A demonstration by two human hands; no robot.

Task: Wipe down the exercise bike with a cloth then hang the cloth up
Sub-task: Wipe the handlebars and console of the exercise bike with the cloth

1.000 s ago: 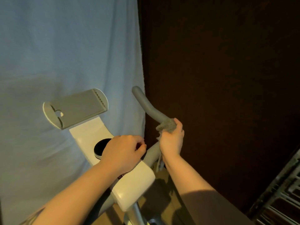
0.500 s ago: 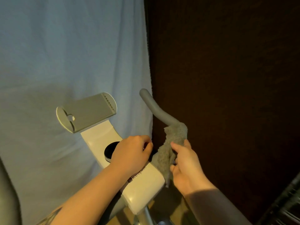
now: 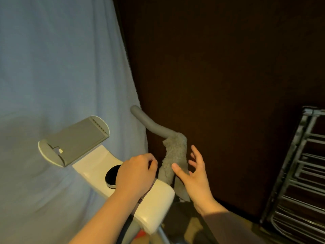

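Right hand (image 3: pixel 197 175) spread loose, thumb touching the grey cloth (image 3: pixel 174 161), gripping nothing. That cloth hangs draped over the grey handlebar (image 3: pixel 151 125) of the exercise bike (image 3: pixel 154 205). Left hand (image 3: pixel 135 173) curled on the cream console beside a black dial (image 3: pixel 112 175). Grey tablet holder (image 3: pixel 75 140) up front, metal rack (image 3: pixel 302 182) far right.

Grey fuzzy cloth (image 3: pixel 175 162) on a grey handlebar (image 3: pixel 151 125). Cream-white bike console (image 3: pixel 154 199) with black round knob (image 3: pixel 111 175), grey ridged tray (image 3: pixel 77 140). Pale blue sheet (image 3: pixel 58 67), dark brown wall (image 3: pixel 219 67).

Open gap right of cloth (image 3: pixel 173 161) (metal rack (image 3: pixel 299 182) beyond).
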